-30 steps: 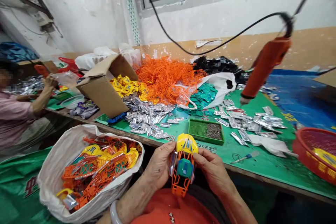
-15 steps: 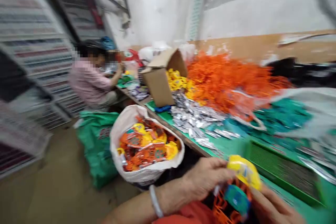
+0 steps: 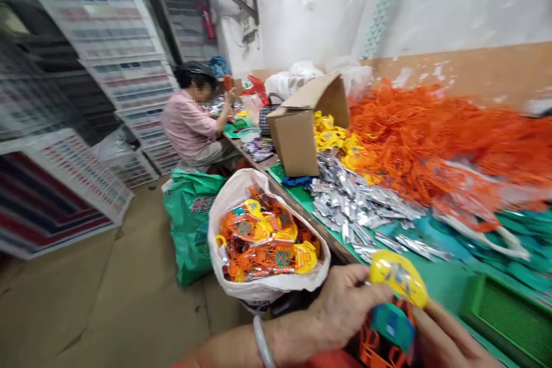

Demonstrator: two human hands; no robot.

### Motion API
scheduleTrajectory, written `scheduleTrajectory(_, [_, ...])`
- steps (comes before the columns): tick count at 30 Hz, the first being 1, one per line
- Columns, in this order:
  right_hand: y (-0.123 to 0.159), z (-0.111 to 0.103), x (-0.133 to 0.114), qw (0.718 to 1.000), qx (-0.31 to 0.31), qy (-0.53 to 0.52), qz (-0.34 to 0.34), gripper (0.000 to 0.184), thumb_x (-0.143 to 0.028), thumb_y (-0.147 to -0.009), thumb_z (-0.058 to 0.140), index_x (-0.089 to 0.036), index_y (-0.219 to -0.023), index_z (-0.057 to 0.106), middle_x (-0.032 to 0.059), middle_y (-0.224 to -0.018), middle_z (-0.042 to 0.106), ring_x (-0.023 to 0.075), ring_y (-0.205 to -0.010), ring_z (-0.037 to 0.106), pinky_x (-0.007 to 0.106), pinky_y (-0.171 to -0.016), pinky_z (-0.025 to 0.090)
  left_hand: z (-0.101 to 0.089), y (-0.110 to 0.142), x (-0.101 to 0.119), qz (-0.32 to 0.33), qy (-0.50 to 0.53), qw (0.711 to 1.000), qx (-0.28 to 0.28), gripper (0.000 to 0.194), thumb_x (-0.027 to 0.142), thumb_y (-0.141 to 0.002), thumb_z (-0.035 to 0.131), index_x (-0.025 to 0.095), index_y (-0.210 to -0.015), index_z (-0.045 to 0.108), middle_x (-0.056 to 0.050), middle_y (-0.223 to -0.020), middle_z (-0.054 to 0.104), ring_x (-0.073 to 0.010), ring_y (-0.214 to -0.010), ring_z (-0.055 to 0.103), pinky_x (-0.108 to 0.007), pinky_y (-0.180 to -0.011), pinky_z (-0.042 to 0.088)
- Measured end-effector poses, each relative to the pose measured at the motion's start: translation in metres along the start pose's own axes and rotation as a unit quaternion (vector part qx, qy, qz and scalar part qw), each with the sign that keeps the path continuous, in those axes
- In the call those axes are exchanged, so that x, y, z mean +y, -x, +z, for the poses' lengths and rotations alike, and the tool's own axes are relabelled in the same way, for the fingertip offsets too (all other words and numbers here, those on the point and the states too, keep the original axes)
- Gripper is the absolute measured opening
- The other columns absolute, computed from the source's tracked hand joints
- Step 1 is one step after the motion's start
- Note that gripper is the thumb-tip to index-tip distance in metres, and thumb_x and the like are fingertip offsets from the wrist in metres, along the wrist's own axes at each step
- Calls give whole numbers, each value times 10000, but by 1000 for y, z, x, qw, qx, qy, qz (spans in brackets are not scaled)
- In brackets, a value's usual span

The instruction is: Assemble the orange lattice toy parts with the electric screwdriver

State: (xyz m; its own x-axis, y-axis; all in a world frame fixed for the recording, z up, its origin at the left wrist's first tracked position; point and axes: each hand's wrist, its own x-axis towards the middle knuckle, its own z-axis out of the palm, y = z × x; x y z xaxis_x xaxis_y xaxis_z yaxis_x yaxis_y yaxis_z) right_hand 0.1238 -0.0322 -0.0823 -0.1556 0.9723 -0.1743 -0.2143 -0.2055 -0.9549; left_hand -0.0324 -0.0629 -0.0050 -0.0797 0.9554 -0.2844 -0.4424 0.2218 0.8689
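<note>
At the lower right, my left hand [image 3: 345, 302], with a pale bracelet at the wrist, pinches a yellow, orange and teal plastic piece [image 3: 392, 322] by its left side. The piece has a rounded yellow end with a dark blue mark, above an orange lattice body with a teal panel. My right hand [image 3: 448, 336] is closed against its right side; the fingertips are partly hidden. Left of my hands stands a white sack [image 3: 269, 290] full of similar orange and yellow pieces [image 3: 267, 236].
The green-topped workbench [image 3: 448, 276] holds silver strips [image 3: 357, 201], orange lattice parts [image 3: 431, 138], yellow parts [image 3: 332, 132], a tipped cardboard box [image 3: 297, 138] and a green tray [image 3: 513, 316]. A green sack [image 3: 190, 236] stands beyond the white one. A co-worker [image 3: 194, 115] sits farther along.
My view has turned left, so the bench and sacks sit farther right in the picture. Both hands keep hold of the piece. The co-worker's hand is now raised with something orange.
</note>
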Motion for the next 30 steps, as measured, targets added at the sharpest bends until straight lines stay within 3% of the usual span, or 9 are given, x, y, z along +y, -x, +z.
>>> scheduleTrajectory(3, [12, 24, -18, 994, -3, -96, 60, 564, -313, -659, 814, -289, -1201, 661, 62, -1319, 626, 307, -1140, 637, 404, -868, 580, 0, -5, 0, 7, 65, 998, 22, 322, 339, -668, 765, 115, -900, 757, -62, -810, 732, -144, -651, 613, -238, -630, 481])
scheduleTrajectory(7, [21, 42, -30, 981, -30, -177, 77, 576, -285, -592, 859, -219, -1136, 681, 106, -1214, 686, 286, -1102, 649, 414, -954, 514, -2, -16, -3, -6, 129, 991, 35, 315, 313, -602, 852, 119, -822, 738, -64, -770, 749, -159, -655, 658, -250, -647, 530])
scheduleTrajectory(10, [26, 43, -34, 975, -43, -200, 88, 565, -303, -593, 858, -210, -1122, 682, 101, -1150, 710, 254, -1018, 672, 380, -919, 519, 0, -21, -4, -18, 131, 991, 34, 323, 311, -589, 870, 118, -812, 739, -54, -749, 752, -139, -615, 651, -226, -607, 529])
scheduleTrajectory(18, [22, 31, -29, 979, 8, -188, 73, 579, -274, -537, 892, -215, -1078, 694, 65, -1103, 729, 213, -954, 679, 321, -867, 536, 11, -27, -8, -30, 146, 988, 37, 372, 295, -567, 888, 131, -872, 750, -37, -752, 758, -137, -642, 669, -209, -632, 525])
scheduleTrajectory(25, [25, 34, -32, 986, 24, -160, 37, 526, -270, -549, 885, -215, -1040, 704, 62, -1041, 746, 228, -917, 697, 335, -813, 573, 11, -24, -8, -9, 83, 997, -3, 309, 331, -754, 765, 154, -1004, 729, -61, -943, 766, -188, -867, 691, -248, -766, 528])
scheduleTrajectory(30, [29, 38, -34, 991, 55, -126, -4, 520, -250, -548, 869, -214, -1040, 706, 70, -1013, 758, 247, -874, 721, 348, -744, 608, 13, -22, -7, -7, 58, 998, -33, 386, 364, -819, 693, 173, -1154, 678, -79, -1134, 723, -246, -1115, 618, -326, -956, 470])
